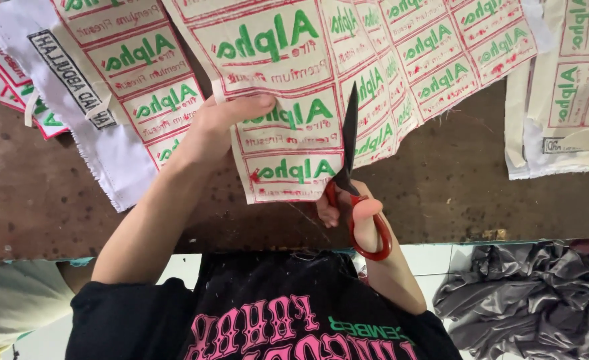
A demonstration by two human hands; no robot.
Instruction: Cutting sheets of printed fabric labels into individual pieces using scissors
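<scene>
My left hand pinches the edge of a cream fabric sheet printed with rows of green-and-red labels, holding a strip of it flat on the brown table. My right hand grips red-handled scissors. Their dark blades point away from me and are cutting up between two columns of labels. The strip on the left of the blades, under my left hand, is partly separated from the rest of the sheet.
More printed label sheets lie at the left and at the right of the table. A crumpled grey cloth lies on the white tiled floor at lower right. The table's near edge runs just before my chest.
</scene>
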